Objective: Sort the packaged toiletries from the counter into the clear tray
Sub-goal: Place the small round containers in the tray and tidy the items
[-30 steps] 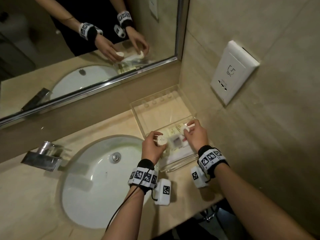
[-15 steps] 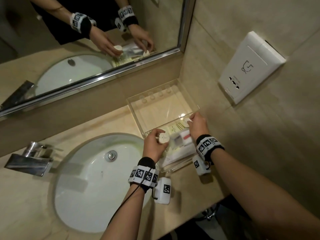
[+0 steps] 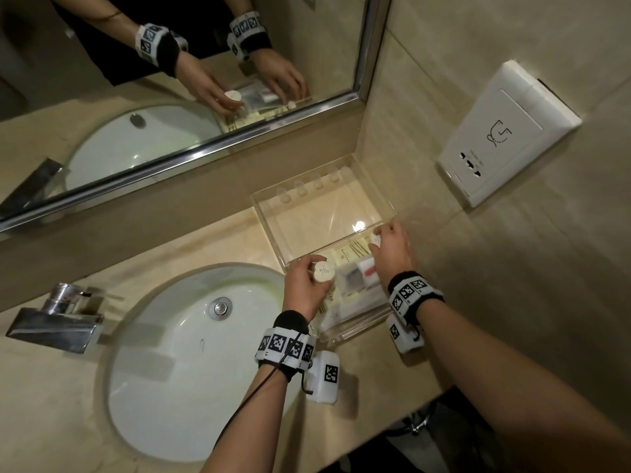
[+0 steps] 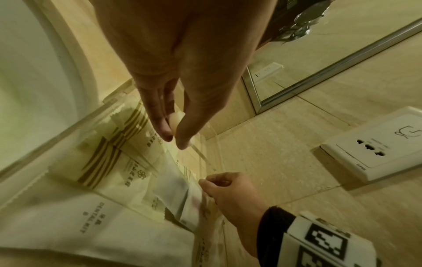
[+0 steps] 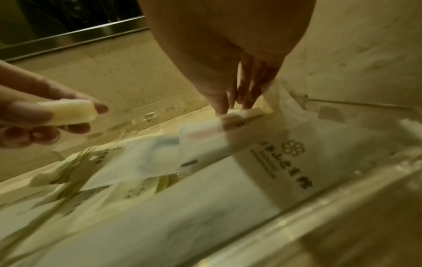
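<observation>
The clear tray (image 3: 314,216) stands on the counter in the corner by the wall. Several cream and white toiletry packets (image 3: 355,285) lie in its near half, among them a dental kit packet (image 4: 91,222); its far half is bare. My left hand (image 3: 319,268) pinches a small round white disc (image 3: 324,272) above the tray's near left wall, and the disc (image 4: 175,122) also shows between thumb and fingers in the left wrist view. My right hand (image 3: 379,233) pinches a small white item (image 3: 375,240) at the tray's right wall, fingers (image 5: 239,97) pointing down into the corner.
A white oval sink (image 3: 177,353) with a chrome faucet (image 3: 58,319) takes up the counter to the left. The mirror (image 3: 170,80) runs behind it. A white wall socket (image 3: 502,138) projects from the tiled right wall. The counter's front edge (image 3: 375,414) is close below my wrists.
My right hand has crept a little farther along the tray's right wall. The left hand holds the disc in about the same place. The head view has shifted slightly.
</observation>
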`<state>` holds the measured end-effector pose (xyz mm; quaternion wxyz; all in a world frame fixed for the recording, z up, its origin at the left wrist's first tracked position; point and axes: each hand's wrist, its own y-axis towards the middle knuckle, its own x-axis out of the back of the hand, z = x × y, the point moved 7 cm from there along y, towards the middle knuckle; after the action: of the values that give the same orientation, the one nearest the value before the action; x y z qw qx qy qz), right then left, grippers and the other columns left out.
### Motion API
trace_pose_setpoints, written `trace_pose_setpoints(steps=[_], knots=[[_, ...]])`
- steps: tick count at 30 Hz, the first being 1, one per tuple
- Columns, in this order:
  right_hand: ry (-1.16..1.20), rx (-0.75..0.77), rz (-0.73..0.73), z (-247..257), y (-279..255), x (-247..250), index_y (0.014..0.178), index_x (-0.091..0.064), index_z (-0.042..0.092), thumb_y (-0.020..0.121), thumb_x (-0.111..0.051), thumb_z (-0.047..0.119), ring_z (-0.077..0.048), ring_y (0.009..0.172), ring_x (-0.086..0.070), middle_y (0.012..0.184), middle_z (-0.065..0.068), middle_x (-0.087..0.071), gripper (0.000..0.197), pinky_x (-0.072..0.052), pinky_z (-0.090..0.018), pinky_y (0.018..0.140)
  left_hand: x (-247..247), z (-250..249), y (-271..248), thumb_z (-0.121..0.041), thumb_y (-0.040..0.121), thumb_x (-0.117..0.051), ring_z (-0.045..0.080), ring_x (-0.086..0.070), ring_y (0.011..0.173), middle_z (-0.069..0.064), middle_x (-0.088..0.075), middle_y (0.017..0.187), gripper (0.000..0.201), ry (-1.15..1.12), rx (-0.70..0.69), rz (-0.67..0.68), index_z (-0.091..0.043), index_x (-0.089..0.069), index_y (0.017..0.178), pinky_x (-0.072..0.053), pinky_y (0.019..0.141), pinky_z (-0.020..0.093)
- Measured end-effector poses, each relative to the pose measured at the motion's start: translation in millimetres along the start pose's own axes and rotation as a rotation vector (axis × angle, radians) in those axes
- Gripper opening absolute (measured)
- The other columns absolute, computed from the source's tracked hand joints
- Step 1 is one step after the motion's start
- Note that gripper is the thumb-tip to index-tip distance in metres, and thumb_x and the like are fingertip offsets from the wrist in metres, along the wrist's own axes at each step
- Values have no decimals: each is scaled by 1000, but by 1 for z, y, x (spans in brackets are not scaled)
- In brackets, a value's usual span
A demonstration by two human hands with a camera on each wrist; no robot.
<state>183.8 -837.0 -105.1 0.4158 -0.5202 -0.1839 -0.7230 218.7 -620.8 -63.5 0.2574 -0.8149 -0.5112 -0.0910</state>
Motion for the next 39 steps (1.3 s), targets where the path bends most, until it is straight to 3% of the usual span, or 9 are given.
trace_pose_setpoints(steps=[11, 15, 17, 21, 23, 26, 30, 37, 39], knots=[[66, 17, -52, 7, 1, 13, 100, -57, 16, 84, -69, 12, -19, 100, -54, 111, 1, -51, 20, -59, -37, 77, -4, -3, 1, -5, 72, -78, 17, -60, 87, 8, -57, 111, 40, -29, -15, 3, -17, -65, 107, -56, 77, 27], [504, 3, 14, 28, -22, 32, 95, -63, 13, 89, -66, 24, -16, 79, -67, 97, 0, -61, 13, -60, -30, 54, -7, -13, 5, 2, 71, -77, -1, -58, 65, 1, -58, 99, 42, -127, -14, 17, -9, -56, 106, -45, 50, 9], [693, -6, 209, 41, -34, 30, 98, -67, 13, 84, -73, 27, -7, 74, -67, 89, 0, -69, 21, -58, -21, 58, -11, -18, 8, 3, 71, -76, -2, -55, 58, -2, -57, 95, 42, -152, -5, 24, -11, -51, 101, -42, 46, 9], [702, -36, 409, 39, -39, 20, 100, -69, 15, 73, -83, 18, -17, 82, -72, 89, -7, -75, 30, -58, -33, 79, -21, -31, 14, -4, 71, -77, 11, -52, 63, 1, -57, 93, 40, -169, -27, 23, -12, -49, 99, -41, 49, 11], [763, -105, 338, 26, -33, 25, 103, -68, 10, 76, -80, 9, -21, 78, -71, 95, -12, -74, 29, -60, -37, 71, -28, -33, 16, -1, 71, -77, 13, -51, 62, 6, -58, 97, 43, -150, -26, 53, -16, -49, 99, -45, 53, 16], [725, -190, 229, 8, -21, 34, 109, -66, 5, 85, -69, 4, -7, 66, -67, 99, -11, -71, 25, -54, -19, 48, -36, -31, 17, 5, 73, -71, 16, -55, 70, 10, -57, 106, 43, -57, -35, 87, -20, -51, 102, -50, 62, 23], [534, -261, 160, -5, -4, 29, 99, -62, 13, 83, -73, 10, -12, 76, -66, 85, 3, -65, 19, -58, -28, 69, -42, -33, 16, 2, 80, -64, 17, -58, 77, 6, -56, 109, 31, 78, -98, 101, -14, -56, 104, -46, 67, 19], [423, -266, 75, -7, -2, 21, 84, -66, 11, 80, -77, 9, -17, 75, -66, 81, -3, -67, 12, -56, -30, 72, -44, -30, 14, -6, 85, -64, 15, -59, 81, 1, -54, 107, 23, 176, -125, 107, -16, -58, 105, -51, 76, 23], [434, -252, 72, -6, -3, 20, 86, -67, 8, 80, -76, 7, -12, 68, -64, 81, -3, -67, 10, -55, -24, 63, -40, -28, 14, -7, 86, -63, 14, -58, 80, 1, -54, 106, 22, 182, -129, 89, -16, -59, 105, -50, 75, 21]])
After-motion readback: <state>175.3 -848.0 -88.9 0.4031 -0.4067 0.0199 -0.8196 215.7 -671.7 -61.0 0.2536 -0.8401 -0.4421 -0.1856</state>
